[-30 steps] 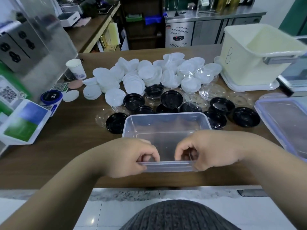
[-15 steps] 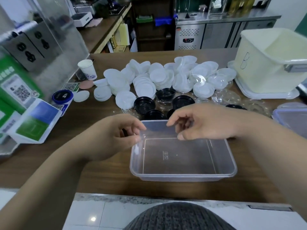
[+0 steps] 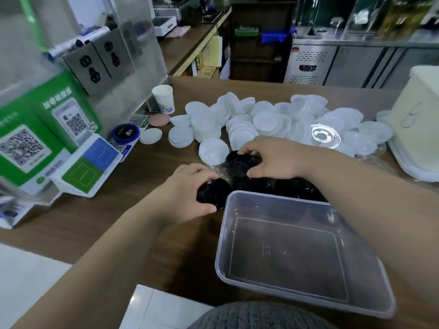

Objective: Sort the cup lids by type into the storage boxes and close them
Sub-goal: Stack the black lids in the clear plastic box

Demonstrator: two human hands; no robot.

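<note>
Hands work in parallel: left hand (image 3: pixel 187 193) curls fingers and thumb round a black lid (image 3: pixel 212 194) just beside the box (image 3: pixel 285 257), while right hand (image 3: pixel 273 159) pinches a second lid (image 3: pixel 238 162) behind it. Lift both clear and lay them flat in the empty box — white lids (image 3: pixel 261 119) belong elsewhere.

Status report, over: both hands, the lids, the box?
Left hand grips one black round plastic lid. Right hand grips second black lid. Clear rectangular plastic box open, nothing inside. Nothing blocks the way to it.
</note>
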